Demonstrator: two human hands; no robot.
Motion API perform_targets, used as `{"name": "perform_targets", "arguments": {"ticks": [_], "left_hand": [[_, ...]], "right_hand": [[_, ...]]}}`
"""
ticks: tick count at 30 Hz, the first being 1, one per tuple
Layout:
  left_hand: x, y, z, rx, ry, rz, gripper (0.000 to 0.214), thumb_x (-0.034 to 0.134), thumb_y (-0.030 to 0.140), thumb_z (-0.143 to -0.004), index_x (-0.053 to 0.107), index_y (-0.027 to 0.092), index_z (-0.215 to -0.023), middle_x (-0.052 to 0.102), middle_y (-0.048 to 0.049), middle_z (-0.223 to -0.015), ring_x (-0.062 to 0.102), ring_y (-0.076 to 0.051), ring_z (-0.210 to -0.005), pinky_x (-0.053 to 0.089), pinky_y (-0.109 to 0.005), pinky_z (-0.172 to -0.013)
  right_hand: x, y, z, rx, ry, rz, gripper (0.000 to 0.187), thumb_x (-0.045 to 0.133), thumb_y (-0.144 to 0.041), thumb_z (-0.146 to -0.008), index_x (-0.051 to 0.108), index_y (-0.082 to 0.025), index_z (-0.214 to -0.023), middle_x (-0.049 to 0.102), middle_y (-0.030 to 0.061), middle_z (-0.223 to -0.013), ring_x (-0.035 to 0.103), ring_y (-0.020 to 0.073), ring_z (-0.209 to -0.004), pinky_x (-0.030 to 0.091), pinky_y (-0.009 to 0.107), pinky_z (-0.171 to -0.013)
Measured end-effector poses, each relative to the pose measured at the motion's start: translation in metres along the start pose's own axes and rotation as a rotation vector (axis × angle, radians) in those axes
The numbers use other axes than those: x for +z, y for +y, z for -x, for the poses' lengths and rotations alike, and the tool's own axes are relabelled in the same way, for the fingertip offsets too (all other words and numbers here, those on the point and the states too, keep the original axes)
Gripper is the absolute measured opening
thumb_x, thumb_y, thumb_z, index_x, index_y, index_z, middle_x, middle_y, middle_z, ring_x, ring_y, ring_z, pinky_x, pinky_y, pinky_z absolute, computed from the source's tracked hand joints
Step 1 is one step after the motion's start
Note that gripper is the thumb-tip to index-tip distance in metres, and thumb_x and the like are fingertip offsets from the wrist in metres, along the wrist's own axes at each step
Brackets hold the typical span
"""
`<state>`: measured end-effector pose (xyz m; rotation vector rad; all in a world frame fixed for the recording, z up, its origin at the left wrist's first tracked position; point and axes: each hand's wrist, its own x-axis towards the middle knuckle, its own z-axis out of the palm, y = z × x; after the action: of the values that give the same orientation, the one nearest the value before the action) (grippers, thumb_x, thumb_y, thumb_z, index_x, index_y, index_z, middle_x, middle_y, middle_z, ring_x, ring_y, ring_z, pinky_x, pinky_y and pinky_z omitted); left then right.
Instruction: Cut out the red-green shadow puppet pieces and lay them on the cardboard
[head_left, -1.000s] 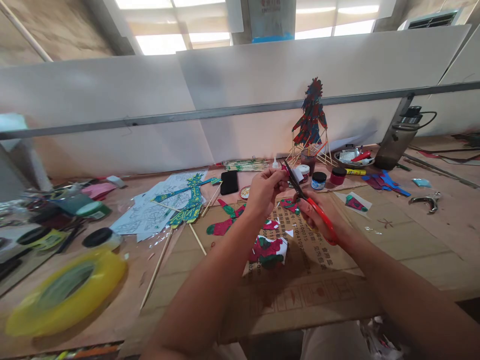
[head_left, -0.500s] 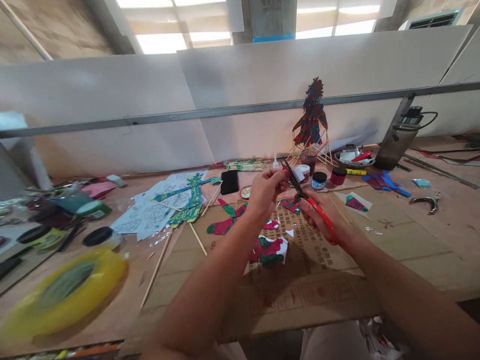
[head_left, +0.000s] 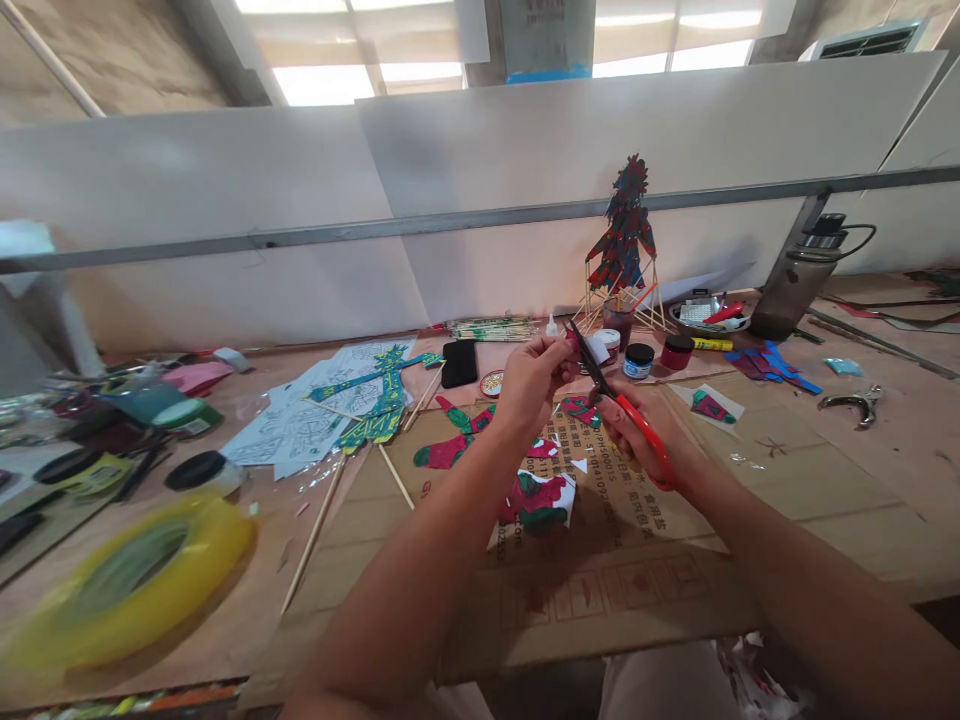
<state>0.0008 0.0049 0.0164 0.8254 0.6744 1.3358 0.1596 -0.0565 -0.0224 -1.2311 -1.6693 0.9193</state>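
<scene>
My right hand (head_left: 646, 440) grips red-handled scissors (head_left: 615, 400) whose dark blades point up and to the left. My left hand (head_left: 529, 380) pinches a small piece at the blades; the piece is mostly hidden by my fingers. Both hands hover above a flattened cardboard sheet (head_left: 637, 590). Red and green painted cut-outs (head_left: 538, 498) lie on the cardboard just below my hands, with more red and green cut-outs (head_left: 450, 440) to their left.
A blue-green stick puppet (head_left: 379, 395) lies on printed sheets at left. A black phone (head_left: 458, 363), paint jars (head_left: 638, 360), a standing puppet on a stick frame (head_left: 624, 240), a dark bottle (head_left: 799, 280), a metal punch (head_left: 851, 402) and a yellow tape roll (head_left: 127, 580) surround the cardboard.
</scene>
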Motion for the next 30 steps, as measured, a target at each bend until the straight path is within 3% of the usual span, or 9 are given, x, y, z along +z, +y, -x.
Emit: {"name": "perform_targets", "arguments": {"ticks": [15, 22, 30], "left_hand": [[-0.001, 0.0, 0.001, -0.007, -0.01, 0.024, 0.021, 0.085, 0.01, -0.075, 0.066, 0.013, -0.067, 0.064, -0.0015, -0.063, 0.054, -0.006, -0.055, 0.042, -0.018, -0.057], [-0.003, -0.001, -0.003, -0.011, -0.031, 0.002, 0.018, 0.083, 0.011, -0.073, 0.066, 0.013, -0.067, 0.063, -0.0018, -0.063, 0.052, -0.006, -0.054, 0.04, -0.018, -0.056], [-0.015, 0.008, -0.004, -0.013, -0.149, -0.141, 0.018, 0.079, 0.018, -0.066, 0.06, 0.016, -0.065, 0.065, -0.0032, -0.067, 0.056, -0.009, -0.057, 0.041, -0.023, -0.056]], "right_hand": [[0.004, 0.005, -0.001, -0.03, 0.001, -0.062, 0.049, 0.059, -0.077, -0.094, 0.06, -0.028, -0.091, 0.041, -0.0065, -0.058, 0.037, 0.0134, -0.045, 0.034, 0.028, -0.044], [0.008, 0.005, -0.002, 0.046, -0.009, -0.145, 0.051, 0.061, -0.079, -0.091, 0.054, -0.029, -0.09, 0.037, -0.0084, -0.056, 0.034, 0.0118, -0.041, 0.03, 0.025, -0.036], [-0.009, -0.008, -0.001, 0.042, -0.09, -0.075, 0.052, 0.063, -0.077, -0.092, 0.05, -0.027, -0.085, 0.051, -0.0032, -0.059, 0.047, 0.0136, -0.046, 0.04, 0.026, -0.042]]}}
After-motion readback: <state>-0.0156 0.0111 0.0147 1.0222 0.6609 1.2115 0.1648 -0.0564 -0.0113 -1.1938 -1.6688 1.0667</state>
